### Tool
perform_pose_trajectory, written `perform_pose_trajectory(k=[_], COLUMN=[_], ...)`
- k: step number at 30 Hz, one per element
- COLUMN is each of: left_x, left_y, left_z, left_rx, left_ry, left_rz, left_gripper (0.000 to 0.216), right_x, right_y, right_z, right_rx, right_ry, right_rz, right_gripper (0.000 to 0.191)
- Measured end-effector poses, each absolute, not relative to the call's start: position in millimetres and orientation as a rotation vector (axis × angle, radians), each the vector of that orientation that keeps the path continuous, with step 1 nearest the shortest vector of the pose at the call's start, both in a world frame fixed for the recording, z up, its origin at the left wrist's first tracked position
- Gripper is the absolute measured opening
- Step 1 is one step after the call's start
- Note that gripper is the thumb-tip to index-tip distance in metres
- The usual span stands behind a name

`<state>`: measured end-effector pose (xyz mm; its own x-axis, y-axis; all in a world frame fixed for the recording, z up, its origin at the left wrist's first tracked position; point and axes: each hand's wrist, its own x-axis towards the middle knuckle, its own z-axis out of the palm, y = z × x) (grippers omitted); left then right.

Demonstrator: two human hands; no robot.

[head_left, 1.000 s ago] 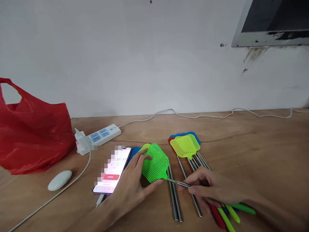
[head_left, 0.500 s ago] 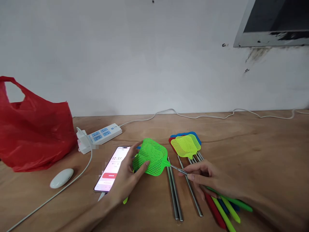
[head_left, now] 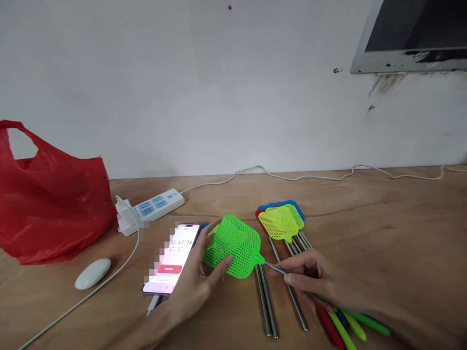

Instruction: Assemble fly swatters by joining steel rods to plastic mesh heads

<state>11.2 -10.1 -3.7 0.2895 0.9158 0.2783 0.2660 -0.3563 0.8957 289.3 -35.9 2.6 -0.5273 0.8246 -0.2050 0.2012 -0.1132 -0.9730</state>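
A green fly swatter [head_left: 242, 245] is held in the air between both hands. My left hand [head_left: 204, 277] is closed on its mesh head, thumb on the front and fingers behind. My right hand [head_left: 310, 274] pinches its metal rod just below the head. A green handle shows beyond the right hand; whether it belongs to this swatter I cannot tell. Behind the right hand lie several fly swatters with yellow heads [head_left: 279, 222], plus red and blue ones partly covered. Loose metal rods [head_left: 265, 304] lie on the table below the green head, and another rod [head_left: 297, 306] lies nearer the right hand.
A lit phone [head_left: 178, 257] lies left of my left hand. Farther left are a white power strip [head_left: 156, 206], a white mouse-shaped object [head_left: 93, 273] and a red plastic bag [head_left: 54, 204]. A white cable [head_left: 302, 177] runs along the wall.
The green head has shifted slightly right and down in view, with my left hand moving along. My right hand keeps its pinch on the rod.
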Motion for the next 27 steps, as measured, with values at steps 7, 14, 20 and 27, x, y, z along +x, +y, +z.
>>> perform_pose_trajectory(k=[7,14,20,27], left_x=[12.0,11.7,13.3,15.5], left_y=[-9.9,-8.4,-10.8,-8.0], left_z=[2.3,6.9,3.3,0.6], left_rx=[1.824,1.788,1.622,1.547], left_ry=[1.031,1.006,1.032,1.002], left_rz=[1.100,1.111,1.067,1.098], left_gripper=[0.062,0.059,0.061,0.047], right_x=[284.9,280.6,280.9,288.7], right_y=[-36.5,-35.5,-36.1,-27.3], right_z=[-4.7,-2.7,-3.8,-3.3], right_rx=[-1.130,-1.149,-1.158,-1.206], right_ry=[-1.620,-1.598,-1.583,-1.290], right_rz=[1.657,1.628,1.581,1.343], right_gripper=[0.048,0.044,0.040,0.046])
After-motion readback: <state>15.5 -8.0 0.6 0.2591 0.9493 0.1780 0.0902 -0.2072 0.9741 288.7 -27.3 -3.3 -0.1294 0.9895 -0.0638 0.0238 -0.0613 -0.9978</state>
